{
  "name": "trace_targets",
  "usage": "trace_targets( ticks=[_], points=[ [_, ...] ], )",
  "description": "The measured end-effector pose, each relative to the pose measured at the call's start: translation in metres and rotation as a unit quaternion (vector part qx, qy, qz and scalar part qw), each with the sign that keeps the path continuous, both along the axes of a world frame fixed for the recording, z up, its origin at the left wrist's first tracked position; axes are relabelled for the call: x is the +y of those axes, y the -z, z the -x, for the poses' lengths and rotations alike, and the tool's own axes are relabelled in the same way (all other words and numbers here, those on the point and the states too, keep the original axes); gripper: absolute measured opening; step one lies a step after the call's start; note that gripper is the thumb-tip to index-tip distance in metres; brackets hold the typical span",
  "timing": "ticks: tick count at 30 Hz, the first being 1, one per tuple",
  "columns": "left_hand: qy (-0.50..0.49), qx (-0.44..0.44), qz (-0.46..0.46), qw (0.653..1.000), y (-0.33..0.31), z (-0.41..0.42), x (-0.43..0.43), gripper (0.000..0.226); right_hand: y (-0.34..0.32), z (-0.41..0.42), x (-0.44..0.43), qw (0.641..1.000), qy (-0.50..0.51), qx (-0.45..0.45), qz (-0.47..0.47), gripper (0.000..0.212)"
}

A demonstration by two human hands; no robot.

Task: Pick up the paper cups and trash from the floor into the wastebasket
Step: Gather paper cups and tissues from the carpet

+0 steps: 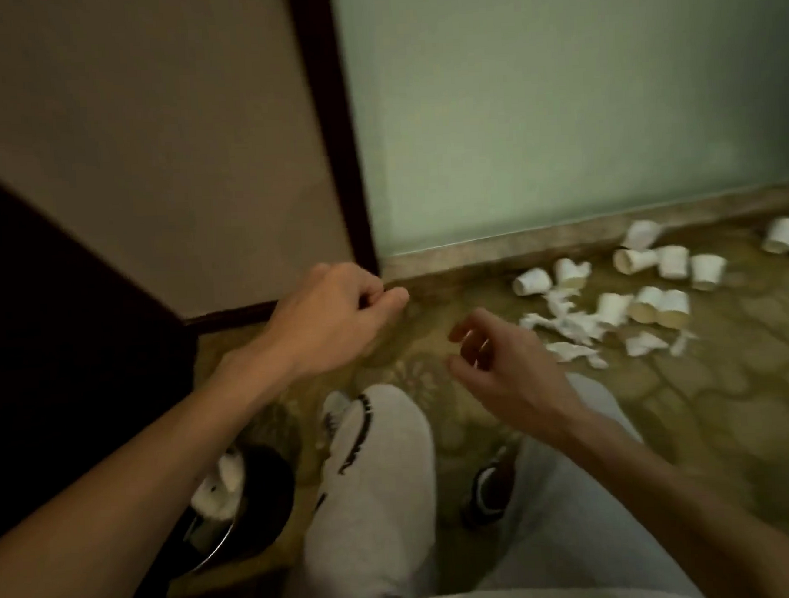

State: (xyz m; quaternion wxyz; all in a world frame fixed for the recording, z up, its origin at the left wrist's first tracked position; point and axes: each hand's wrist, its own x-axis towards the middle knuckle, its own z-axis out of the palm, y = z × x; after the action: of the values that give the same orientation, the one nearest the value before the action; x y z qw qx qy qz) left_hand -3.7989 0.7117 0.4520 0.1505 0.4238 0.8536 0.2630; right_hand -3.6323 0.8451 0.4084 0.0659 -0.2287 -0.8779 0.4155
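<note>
Several white paper cups [662, 264] lie tipped over on the patterned floor at the right, near the wall's base. Torn white paper scraps [565, 325] are scattered just in front of them. A dark round wastebasket [274, 489] stands at the lower left beside my knee, with white crumpled trash [220, 491] inside it. My left hand [334, 315] hovers above the floor near the door frame, fingers curled, holding nothing visible. My right hand [490, 362] hangs over the floor left of the scraps, fingers loosely curled and empty.
A dark door frame [331, 143] and a beige wall rise at the left, a pale green panel [556, 111] at the right. A stone ledge [517, 248] runs along the wall's foot. My grey-trousered knees [378, 480] and dark shoes [491, 484] fill the lower middle.
</note>
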Motion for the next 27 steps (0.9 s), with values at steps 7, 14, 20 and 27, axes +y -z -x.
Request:
trace_targets(
  ticks=[7,14,20,27],
  points=[
    [0.162,-0.036,0.099,0.981,0.086,-0.038,0.186,0.05,0.071,-0.107,0.127,0.962,0.263,0.012,0.071,0.015],
    [0.344,-0.125,0.266,0.892,0.24,-0.052,0.32,0.016,0.223,-0.157,0.183,0.868,0.437,-0.134,0.194,0.008],
    [0.375,-0.219,0.33,0.838,0.343,-0.074,0.38,0.017,0.315,-0.162,0.212,0.748,0.56,-0.183,0.305,0.014],
    [0.39,-0.319,0.359,0.786,0.475,-0.113,0.409,0.026,0.434,-0.153,0.235,0.685,0.622,-0.213,0.314,0.052]
  ],
)
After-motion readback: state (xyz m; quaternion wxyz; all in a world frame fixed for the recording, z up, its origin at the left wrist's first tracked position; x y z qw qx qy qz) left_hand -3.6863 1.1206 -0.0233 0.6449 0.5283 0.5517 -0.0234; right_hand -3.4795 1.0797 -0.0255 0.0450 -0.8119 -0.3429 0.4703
